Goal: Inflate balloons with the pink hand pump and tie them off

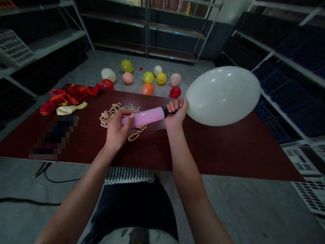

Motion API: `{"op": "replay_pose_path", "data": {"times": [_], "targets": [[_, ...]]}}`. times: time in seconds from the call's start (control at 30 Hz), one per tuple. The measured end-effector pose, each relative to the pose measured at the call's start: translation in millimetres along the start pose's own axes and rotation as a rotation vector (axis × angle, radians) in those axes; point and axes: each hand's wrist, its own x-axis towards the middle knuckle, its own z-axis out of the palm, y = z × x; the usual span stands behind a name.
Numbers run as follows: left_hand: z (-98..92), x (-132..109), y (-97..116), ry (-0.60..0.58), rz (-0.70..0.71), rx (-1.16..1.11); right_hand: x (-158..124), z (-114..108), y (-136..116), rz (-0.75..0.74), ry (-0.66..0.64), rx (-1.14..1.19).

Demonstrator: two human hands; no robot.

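Note:
A pink balloon pump (149, 116) lies across both my hands above the table. My left hand (119, 127) is wrapped round the pump's left end. At the black nozzle end, my right hand (177, 113) is closed, pinching the neck of a large white balloon (223, 96) against the pump. The balloon is inflated and stretches out to the right. Beneath the pump and my left hand lies a heap of beige cord or rubber loops (135, 135), partly covered.
Uninflated red balloons (73, 95) and a pale yellow one (71, 108) lie at the table's (228, 152) left, near a blurred dark object (56, 135). Several inflated balloons (148, 77) rest on the floor beyond. Shelves (175, 32) surround the area; cables (30, 202) lie at lower left.

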Motion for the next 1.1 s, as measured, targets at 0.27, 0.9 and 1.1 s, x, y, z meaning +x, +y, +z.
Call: {"op": "replay_pose_path", "data": {"times": [0.27, 0.9, 1.1], "targets": [[-16.0, 18.3, -10.8, -0.426, -0.229, -0.218, -3.5, 9.5, 0.1, 0.439, -0.213, -0.104], [49.9, 66.8, -17.8, -0.955, -0.658, -1.205, -12.5, 3.2, 34.0, 1.087, -0.676, -0.319], [41.2, 67.2, -18.3, -0.859, -0.589, -1.170, -17.0, 5.4, 38.3, 1.126, -0.688, -0.423]]}}
